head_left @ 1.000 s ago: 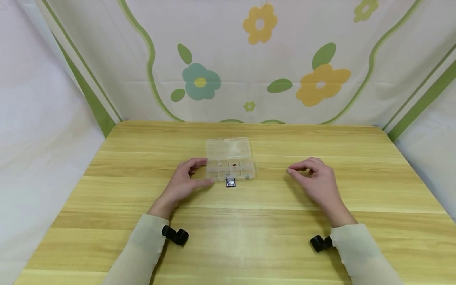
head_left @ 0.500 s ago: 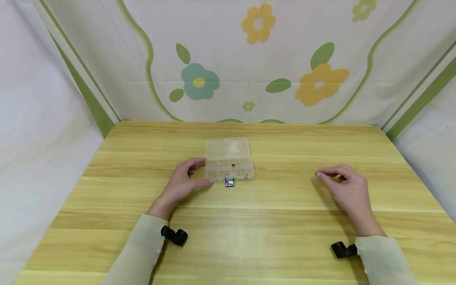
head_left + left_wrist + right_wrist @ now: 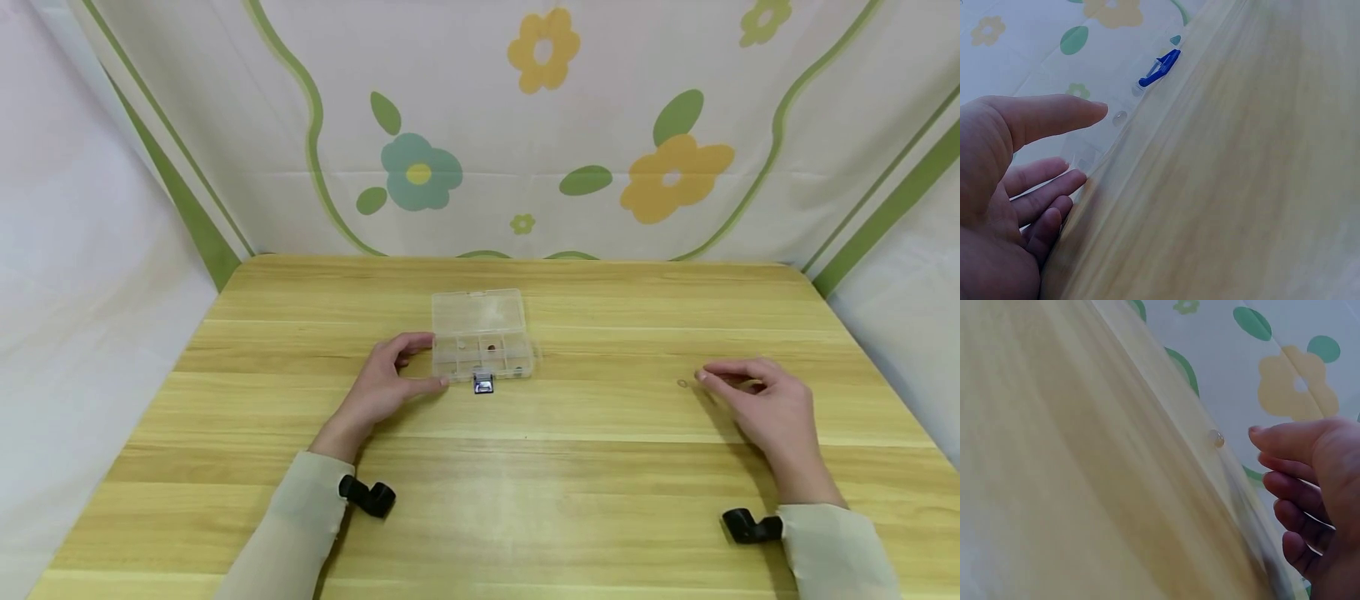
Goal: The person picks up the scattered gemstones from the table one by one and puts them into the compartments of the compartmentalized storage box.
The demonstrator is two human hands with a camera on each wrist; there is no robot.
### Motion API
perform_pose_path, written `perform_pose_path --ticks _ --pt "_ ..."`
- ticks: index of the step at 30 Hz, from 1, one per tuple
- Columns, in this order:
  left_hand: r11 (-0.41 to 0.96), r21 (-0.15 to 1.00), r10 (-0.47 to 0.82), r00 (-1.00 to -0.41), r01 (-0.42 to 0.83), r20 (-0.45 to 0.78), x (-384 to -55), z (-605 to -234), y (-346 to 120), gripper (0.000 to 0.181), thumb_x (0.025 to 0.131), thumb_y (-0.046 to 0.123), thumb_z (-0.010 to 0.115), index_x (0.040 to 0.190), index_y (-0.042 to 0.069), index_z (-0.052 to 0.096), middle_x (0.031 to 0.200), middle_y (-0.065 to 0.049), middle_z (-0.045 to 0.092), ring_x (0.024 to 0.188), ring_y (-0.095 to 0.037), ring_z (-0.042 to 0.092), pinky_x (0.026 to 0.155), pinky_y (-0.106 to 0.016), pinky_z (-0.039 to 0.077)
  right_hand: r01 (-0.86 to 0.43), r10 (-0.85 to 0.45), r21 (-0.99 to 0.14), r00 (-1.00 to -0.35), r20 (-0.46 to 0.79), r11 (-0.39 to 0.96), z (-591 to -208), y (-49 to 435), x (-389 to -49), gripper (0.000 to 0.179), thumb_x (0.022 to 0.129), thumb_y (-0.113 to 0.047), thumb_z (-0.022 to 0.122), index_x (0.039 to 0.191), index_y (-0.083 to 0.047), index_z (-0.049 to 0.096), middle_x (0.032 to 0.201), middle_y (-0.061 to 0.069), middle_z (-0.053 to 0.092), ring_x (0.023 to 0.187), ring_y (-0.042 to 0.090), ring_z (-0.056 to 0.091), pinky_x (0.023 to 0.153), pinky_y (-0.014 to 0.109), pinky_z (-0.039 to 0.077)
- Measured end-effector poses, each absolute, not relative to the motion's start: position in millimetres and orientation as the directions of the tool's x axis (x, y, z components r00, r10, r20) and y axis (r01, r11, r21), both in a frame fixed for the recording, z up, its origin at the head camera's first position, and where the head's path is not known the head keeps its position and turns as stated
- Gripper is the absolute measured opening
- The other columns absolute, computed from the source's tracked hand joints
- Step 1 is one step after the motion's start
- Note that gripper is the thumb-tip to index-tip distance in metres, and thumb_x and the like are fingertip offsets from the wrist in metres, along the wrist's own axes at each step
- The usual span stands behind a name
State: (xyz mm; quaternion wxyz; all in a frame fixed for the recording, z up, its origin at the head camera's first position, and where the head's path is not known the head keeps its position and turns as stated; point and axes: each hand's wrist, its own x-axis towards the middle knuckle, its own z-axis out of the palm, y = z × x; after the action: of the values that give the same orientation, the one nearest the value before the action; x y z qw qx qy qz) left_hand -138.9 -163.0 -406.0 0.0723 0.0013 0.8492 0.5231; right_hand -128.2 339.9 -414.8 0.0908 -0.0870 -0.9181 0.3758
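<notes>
A clear plastic compartment box (image 3: 468, 358) stands at mid-table, its lid (image 3: 477, 312) raised at the back. My left hand (image 3: 382, 379) holds the box's left end, thumb along the front and fingers round the back. In the left wrist view the box's blue latch (image 3: 1160, 69) lies beyond the thumb. To the right, my right hand (image 3: 768, 417) hovers over the table with loosely curled fingers and nothing visible between them. Just left of its fingertips lies a small clear bead (image 3: 682, 383). In the right wrist view this bead (image 3: 1216, 439) is apart from the thumb.
Inside the box sit a few tiny pieces, including a dark red one (image 3: 492, 348) and a greenish one (image 3: 518, 369). The wooden table (image 3: 525, 517) ends at a floral curtain (image 3: 495, 125). Black wrist mounts (image 3: 367, 496) stick out from the sleeves.
My right hand has moved right and slightly nearer, away from the box. The clear bead has come into sight left of its fingertips. My left hand and the box have stayed put.
</notes>
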Motion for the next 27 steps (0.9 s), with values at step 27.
perform_pose_path --ticks 27 --pt "0.457 0.887 0.082 -0.990 -0.065 -0.115 -138.7 -405.9 -163.6 0.072 0.087 0.022 0.091 0.151 0.014 0.060 0.155 -0.008 0.059 0.139 -0.031 0.045 0.119 -0.049 0.036 0.000 0.099 -0.621 -0.987 0.124 0.784 -422.2 331.5 -131.5 0.029 0.095 -0.047 0.082 0.108 -0.022 0.086 0.110 -0.003 0.073 0.095 -0.012 0.051 0.082 0.018 0.042"
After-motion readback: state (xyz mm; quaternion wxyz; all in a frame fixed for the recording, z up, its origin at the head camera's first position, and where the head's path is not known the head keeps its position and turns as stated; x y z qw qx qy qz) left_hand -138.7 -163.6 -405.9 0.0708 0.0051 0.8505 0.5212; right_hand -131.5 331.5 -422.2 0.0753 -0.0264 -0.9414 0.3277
